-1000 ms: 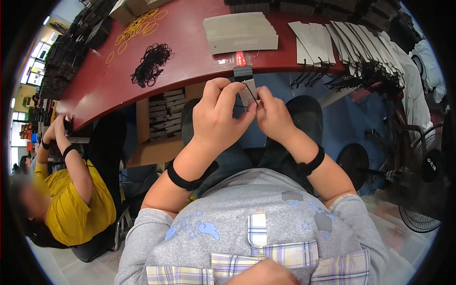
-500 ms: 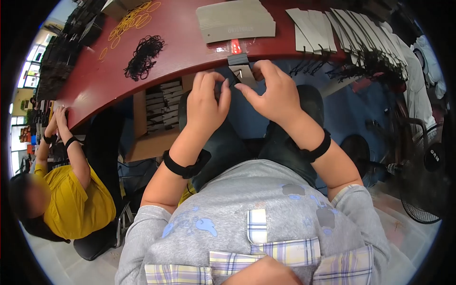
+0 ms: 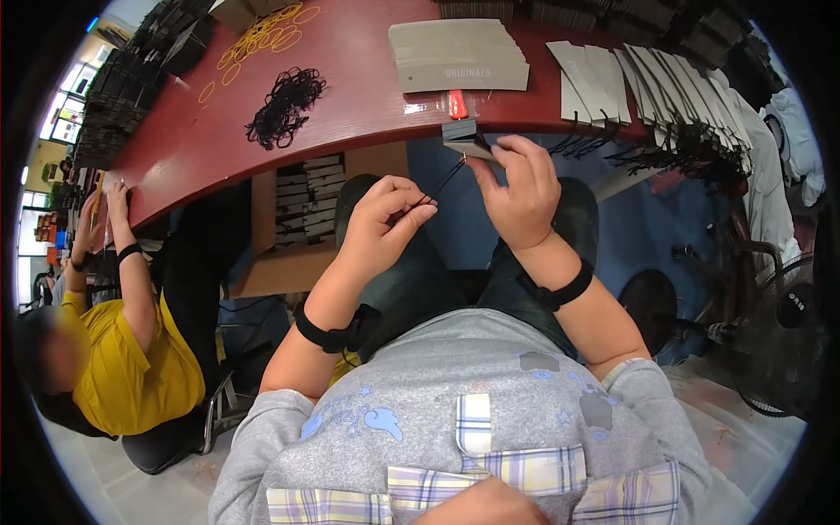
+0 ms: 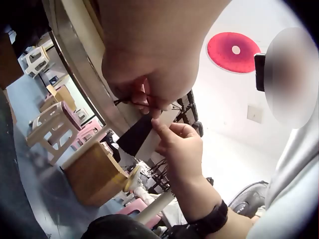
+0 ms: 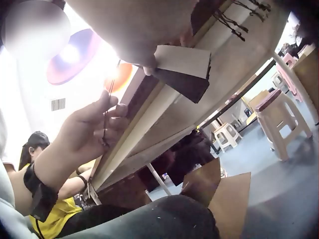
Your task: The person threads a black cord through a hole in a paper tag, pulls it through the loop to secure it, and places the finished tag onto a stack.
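My left hand [image 3: 382, 223] pinches a thin black cord [image 3: 451, 172] between curled fingers and thumb. From there the cord runs up to a pale card with a dark side [image 5: 184, 59], at the table's front edge. My right hand [image 3: 521, 192] pinches the card near the cord's end, its thumb close to where the cord meets it. Part of the card is hidden behind the right fingers in the head view. Beside the card, a grey block [image 3: 458, 129] sits at the table edge below a red piece [image 3: 457, 103] under clear tape.
On the red table [image 3: 367, 96] lie a stack of grey cards [image 3: 459, 52], a heap of black cords [image 3: 287, 107] and yellow rubber bands [image 3: 262, 39]. Corded cards [image 3: 678, 83] fan out at right. An open carton [image 3: 262, 276] stands below; a person in yellow [image 3: 144, 367] sits at left.
The hands were close together over the card, then parted. My left hand has since come lower, toward the body, with the cord stretched from it to the card. The right hand is at the card.
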Motion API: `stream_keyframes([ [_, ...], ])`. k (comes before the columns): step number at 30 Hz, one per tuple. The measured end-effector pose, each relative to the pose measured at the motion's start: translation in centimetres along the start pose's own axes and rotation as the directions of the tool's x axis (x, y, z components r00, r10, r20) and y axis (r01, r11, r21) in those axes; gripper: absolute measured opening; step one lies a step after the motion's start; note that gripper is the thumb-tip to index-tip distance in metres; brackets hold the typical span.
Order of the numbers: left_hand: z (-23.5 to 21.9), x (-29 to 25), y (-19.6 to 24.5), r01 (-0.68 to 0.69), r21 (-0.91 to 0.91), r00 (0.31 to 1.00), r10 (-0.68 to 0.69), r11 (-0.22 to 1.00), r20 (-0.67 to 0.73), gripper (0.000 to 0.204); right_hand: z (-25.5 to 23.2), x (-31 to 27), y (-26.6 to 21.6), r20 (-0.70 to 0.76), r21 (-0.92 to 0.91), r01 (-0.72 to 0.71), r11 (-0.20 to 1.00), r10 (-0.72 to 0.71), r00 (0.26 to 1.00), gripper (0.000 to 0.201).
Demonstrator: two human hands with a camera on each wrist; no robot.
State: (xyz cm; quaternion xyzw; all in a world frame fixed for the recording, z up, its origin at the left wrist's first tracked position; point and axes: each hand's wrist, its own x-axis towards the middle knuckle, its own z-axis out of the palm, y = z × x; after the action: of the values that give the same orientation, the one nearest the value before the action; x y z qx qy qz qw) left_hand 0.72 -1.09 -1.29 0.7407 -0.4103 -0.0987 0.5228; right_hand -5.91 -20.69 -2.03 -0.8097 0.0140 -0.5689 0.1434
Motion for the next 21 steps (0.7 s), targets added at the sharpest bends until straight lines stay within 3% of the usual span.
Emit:
stream_keyframes([
  [4,-0.1,-0.2,0.0,0.052,-0.040,0.999,-0.051,0.998,0.010,0.008,-0.4,-0.4,-0.3,0.039,-0.019,-0.018,1.000,0.019,0.999,0.029],
  [5,-0.2,-0.3,-0.2,0.051,-0.063,0.999,-0.051,0.997,0.007,0.008,-0.7,-0.3,-0.5,0.167,0.086,-0.132,0.988,0.116,0.979,0.027],
  [7,-0.3,-0.2,-0.3,0.005,-0.091,0.998,0.001,0.996,0.067,0.008,-1.6,0.3,-0.8,0.436,0.244,-0.380,0.892,0.250,0.865,0.024],
  [8,-0.5,-0.1,-0.3,-0.019,-0.104,0.995,0.029,0.994,0.095,0.009,-2.0,0.4,-0.8,0.462,0.305,-0.409,0.860,0.241,0.854,0.023],
  [10,-0.4,-0.2,0.3,0.190,-0.262,0.968,-0.136,0.946,0.211,0.009,-2.3,1.0,-0.3,0.501,0.436,-0.447,0.781,0.202,0.841,0.020],
  [11,-0.6,-0.2,0.8,0.287,-0.318,0.942,-0.205,0.904,0.268,0.009,-2.6,1.1,0.6,0.507,0.436,-0.276,0.856,0.020,0.862,0.019],
  [12,-0.6,-0.2,0.9,0.254,-0.325,0.945,-0.162,0.911,0.286,0.008,-2.6,1.3,1.5,0.500,0.440,-0.085,0.894,-0.166,0.850,0.018],
  [14,-0.4,-0.1,0.3,0.165,-0.322,0.954,-0.068,0.932,0.291,0.010,-2.6,1.1,0.5,0.528,0.497,-0.121,0.859,-0.189,0.828,0.016],
  [15,-0.2,-0.1,0.1,0.116,-0.321,0.958,-0.020,0.940,0.287,0.012,-3.0,1.6,-0.1,0.608,0.536,-0.242,0.809,-0.171,0.775,0.014],
  [17,0.0,-0.1,0.6,0.127,-0.322,0.961,-0.035,0.938,0.274,0.012,-3.2,2.0,-1.4,0.738,0.526,-0.632,0.568,0.064,0.672,0.012],
  [20,0.1,0.0,0.4,0.001,-0.164,0.970,0.039,0.986,0.241,0.012,-2.1,2.1,-1.1,0.852,0.414,-0.897,0.157,0.281,0.443,0.012],
  [21,0.0,0.0,0.5,-0.025,-0.117,0.968,0.053,0.993,0.244,0.012,-2.2,2.1,-1.1,0.852,0.395,-0.902,0.172,0.299,0.430,0.012],
])
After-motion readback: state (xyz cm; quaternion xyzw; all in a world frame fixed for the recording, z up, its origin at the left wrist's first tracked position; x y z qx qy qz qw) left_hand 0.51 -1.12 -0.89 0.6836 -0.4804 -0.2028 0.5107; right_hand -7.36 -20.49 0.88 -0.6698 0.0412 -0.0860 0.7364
